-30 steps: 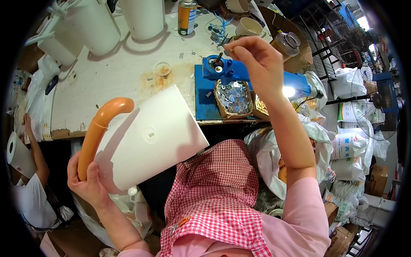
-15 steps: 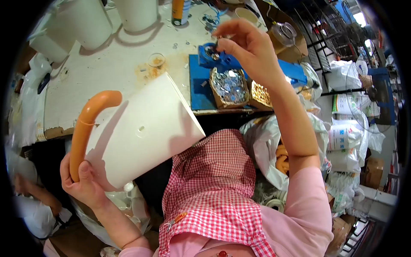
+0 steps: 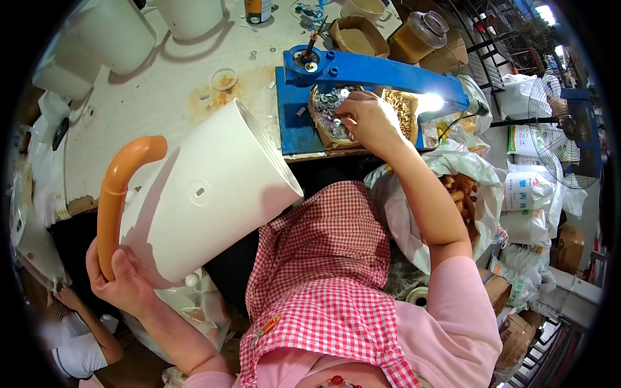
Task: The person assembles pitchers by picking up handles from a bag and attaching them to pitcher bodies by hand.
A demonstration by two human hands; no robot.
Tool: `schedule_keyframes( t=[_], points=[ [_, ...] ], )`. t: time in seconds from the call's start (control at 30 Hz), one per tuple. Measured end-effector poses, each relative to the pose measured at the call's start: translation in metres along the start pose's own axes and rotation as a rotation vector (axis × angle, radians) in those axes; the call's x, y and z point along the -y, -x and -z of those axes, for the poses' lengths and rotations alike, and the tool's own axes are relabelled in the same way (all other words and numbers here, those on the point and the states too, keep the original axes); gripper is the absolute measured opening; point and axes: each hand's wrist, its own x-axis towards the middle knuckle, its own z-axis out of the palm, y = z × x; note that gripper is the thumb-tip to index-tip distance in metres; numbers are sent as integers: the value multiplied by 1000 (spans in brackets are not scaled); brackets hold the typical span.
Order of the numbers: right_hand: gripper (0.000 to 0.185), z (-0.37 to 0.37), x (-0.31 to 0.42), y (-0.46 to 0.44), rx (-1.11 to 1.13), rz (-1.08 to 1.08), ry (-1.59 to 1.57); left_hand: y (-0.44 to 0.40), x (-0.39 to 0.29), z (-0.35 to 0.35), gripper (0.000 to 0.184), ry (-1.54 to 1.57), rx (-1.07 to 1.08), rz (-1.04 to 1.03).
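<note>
My left hand (image 3: pixel 123 278) is wrapped round the lower end of an orange curved handle (image 3: pixel 115 194). The handle sits along the side of a white plastic bucket (image 3: pixel 213 200), which lies tilted with its open rim toward the right and a small slotted hole in its wall. My right hand (image 3: pixel 372 119) dips into a cardboard box of grey metal washers (image 3: pixel 330 103), fingers curled together; what the fingertips hold is hidden. Just beyond it stands a blue press-like machine arm (image 3: pixel 388 74) with an upright metal pin (image 3: pixel 312 48) at its left end.
A box of brass-coloured fasteners (image 3: pixel 398 110) stands right of the washers. White buckets (image 3: pixel 113 39), a spray can (image 3: pixel 257 10) and a lidded jar (image 3: pixel 420 35) are on the table. A bag of orange handles (image 3: pixel 459 194) hangs at right; another person (image 3: pixel 81 336) sits lower left.
My right hand has moved down from the blue machine's left end into the washer box. The bucket has turned slightly, showing more of its open rim; my left hand keeps its hold.
</note>
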Motion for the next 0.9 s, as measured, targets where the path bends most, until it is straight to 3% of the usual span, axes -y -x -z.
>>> schedule_keyframes(
  t=[0.13, 0.23, 0.3, 0.53, 0.63, 0.83, 0.9],
  points=[
    [15, 0, -4, 4, 23, -36, -96, -1, -4, -2, 49, 29, 19, 8],
    [14, -1, -8, 10, -88, 40, -23, -4, -5, -2, 48, 41, 26, 28],
    [12, 7, 2, 17, -179, -32, -219, -3, -3, -1, 49, 27, 25, 35],
    [16, 83, 62, -36, -613, 280, -385, -1, -4, -11, 46, -68, 5, -51],
    [15, 81, 66, -68, -720, 393, -373, 2, -3, -7, 51, -16, 1, 24],
    [18, 72, 51, -85, -773, 589, 54, 2, -1, -6, 52, 12, -6, 43],
    [19, 74, 50, -84, -745, 633, 175, 0, 1, -10, 50, 6, -3, -35]
  ],
)
